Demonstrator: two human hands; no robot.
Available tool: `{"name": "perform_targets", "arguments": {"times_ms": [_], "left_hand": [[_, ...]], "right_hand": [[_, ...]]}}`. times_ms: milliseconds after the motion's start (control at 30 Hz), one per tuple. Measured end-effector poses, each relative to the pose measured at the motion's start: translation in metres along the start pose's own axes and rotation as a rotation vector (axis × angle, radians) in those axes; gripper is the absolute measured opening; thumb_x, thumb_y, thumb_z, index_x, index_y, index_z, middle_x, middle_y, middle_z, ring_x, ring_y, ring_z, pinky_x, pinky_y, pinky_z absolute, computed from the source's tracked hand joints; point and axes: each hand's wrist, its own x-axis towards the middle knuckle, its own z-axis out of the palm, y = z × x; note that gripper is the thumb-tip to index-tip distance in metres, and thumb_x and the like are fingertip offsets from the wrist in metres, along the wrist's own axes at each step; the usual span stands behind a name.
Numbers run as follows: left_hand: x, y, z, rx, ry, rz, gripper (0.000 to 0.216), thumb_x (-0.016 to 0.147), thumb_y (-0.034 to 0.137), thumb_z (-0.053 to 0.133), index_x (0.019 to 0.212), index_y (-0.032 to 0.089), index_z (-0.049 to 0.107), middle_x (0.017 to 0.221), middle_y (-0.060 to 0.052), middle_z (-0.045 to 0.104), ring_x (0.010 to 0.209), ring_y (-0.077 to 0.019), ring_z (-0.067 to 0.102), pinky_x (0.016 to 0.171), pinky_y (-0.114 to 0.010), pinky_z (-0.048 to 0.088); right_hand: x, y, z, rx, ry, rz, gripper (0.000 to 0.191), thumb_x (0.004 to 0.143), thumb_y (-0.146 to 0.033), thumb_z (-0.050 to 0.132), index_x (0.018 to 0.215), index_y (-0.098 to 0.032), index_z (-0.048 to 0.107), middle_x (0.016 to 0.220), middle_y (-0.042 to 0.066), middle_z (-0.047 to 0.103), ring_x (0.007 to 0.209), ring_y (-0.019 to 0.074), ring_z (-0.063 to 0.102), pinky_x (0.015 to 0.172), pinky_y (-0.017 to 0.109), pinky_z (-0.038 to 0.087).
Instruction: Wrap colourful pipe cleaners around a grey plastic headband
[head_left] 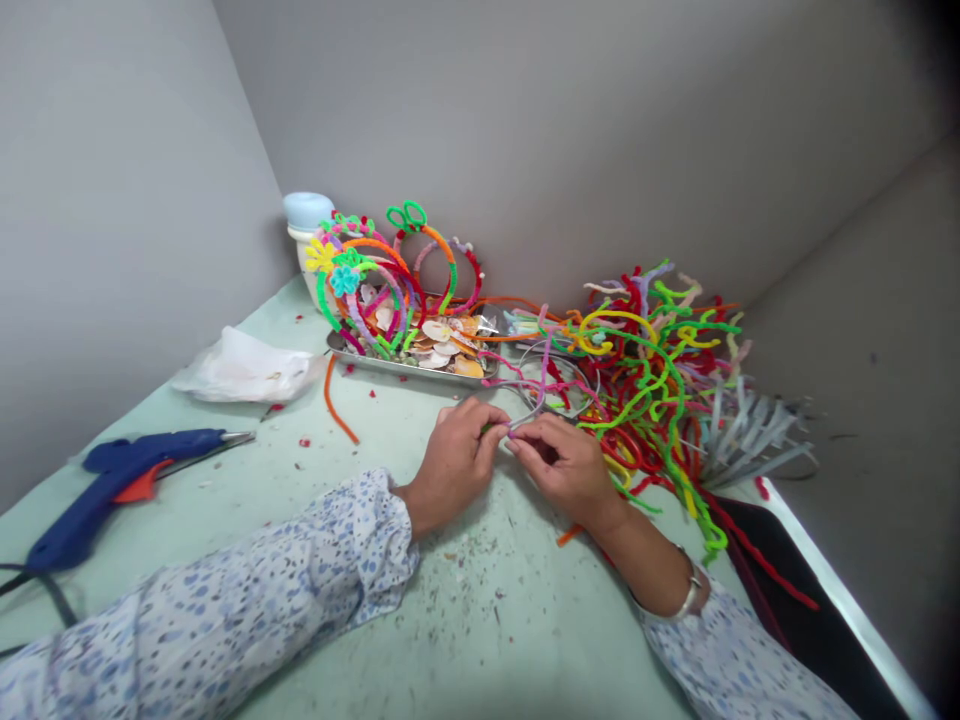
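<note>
In front of me both hands meet over the table, fingertips almost touching. My left hand (457,458) is closed in a pinch on the end of a thin grey headband (529,412). My right hand (568,466) pinches at the same spot, where a bit of purple pipe cleaner (512,434) shows between the fingertips. Just behind the hands stands a lilac-pink pipe cleaner length (544,362); whether it joins the purple bit is hidden. Several finished headbands wrapped in coloured pipe cleaner (454,275) rest upright on a metal tray (409,374).
Shells (442,340) fill the tray. A large tangle of pipe cleaners (660,360) lies at right, beside grey strips (750,435). At left are a blue glue gun (71,510), a white plastic bag (244,368) and a blue-lidded container (309,212). Walls close in the table's back.
</note>
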Motion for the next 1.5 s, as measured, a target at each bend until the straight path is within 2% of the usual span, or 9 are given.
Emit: {"name": "perform_targets", "arguments": {"times_ms": [400, 700, 767, 900, 1167, 1500], "left_hand": [[0.000, -0.001, 0.000, -0.001, 0.054, 0.001, 0.012, 0.092, 0.022, 0.046, 0.091, 0.018, 0.057, 0.087, -0.002, 0.060, 0.086, -0.0164, 0.054, 0.082, -0.033, 0.038], [0.000, 0.000, 0.000, 0.006, 0.102, -0.012, 0.013, 0.092, 0.024, 0.046, 0.092, 0.019, 0.058, 0.085, -0.002, 0.059, 0.086, -0.0169, 0.054, 0.083, -0.033, 0.038], [0.000, 0.000, 0.000, 0.001, 0.115, -0.010, 0.012, 0.092, 0.024, 0.046, 0.092, 0.019, 0.057, 0.086, -0.002, 0.059, 0.085, -0.0168, 0.054, 0.082, -0.033, 0.038], [0.000, -0.001, 0.000, -0.007, 0.150, -0.009, 0.012, 0.092, 0.022, 0.046, 0.093, 0.019, 0.057, 0.088, -0.002, 0.060, 0.086, -0.0167, 0.054, 0.082, -0.032, 0.038], [0.000, 0.000, 0.000, -0.018, 0.178, -0.006, 0.011, 0.092, 0.023, 0.047, 0.093, 0.019, 0.057, 0.088, -0.002, 0.061, 0.086, -0.0163, 0.055, 0.082, -0.031, 0.038], [0.000, -0.001, 0.000, -0.030, 0.180, -0.013, 0.011, 0.091, 0.022, 0.047, 0.094, 0.020, 0.057, 0.089, -0.002, 0.061, 0.088, -0.0167, 0.055, 0.082, -0.032, 0.039]], "right_hand": [[-0.001, -0.003, -0.001, -0.019, 0.052, -0.001, 0.010, 0.085, -0.022, 0.060, 0.089, -0.020, 0.069, 0.075, 0.002, 0.071, 0.064, 0.0137, 0.062, 0.064, 0.026, 0.048], [-0.002, -0.006, -0.004, 0.015, 0.018, -0.016, 0.009, 0.084, -0.022, 0.060, 0.079, -0.019, 0.067, 0.065, 0.000, 0.066, 0.058, 0.0128, 0.060, 0.058, 0.025, 0.046], [0.000, -0.008, -0.005, 0.039, 0.018, -0.050, 0.011, 0.084, -0.020, 0.058, 0.077, -0.020, 0.066, 0.069, 0.002, 0.066, 0.063, 0.0142, 0.061, 0.061, 0.026, 0.048], [0.003, -0.009, -0.007, 0.038, 0.068, -0.078, 0.012, 0.083, -0.020, 0.058, 0.074, -0.020, 0.065, 0.090, 0.007, 0.065, 0.080, 0.0175, 0.062, 0.066, 0.029, 0.049], [0.000, -0.008, -0.006, -0.075, 0.093, -0.061, 0.018, 0.085, -0.021, 0.057, 0.068, -0.019, 0.063, 0.058, 0.000, 0.055, 0.056, 0.0129, 0.052, 0.054, 0.026, 0.039], [-0.003, -0.013, -0.009, 0.055, 0.085, -0.050, 0.018, 0.087, -0.022, 0.054, 0.075, -0.020, 0.067, 0.057, 0.000, 0.065, 0.052, 0.0130, 0.061, 0.053, 0.025, 0.046]]}}
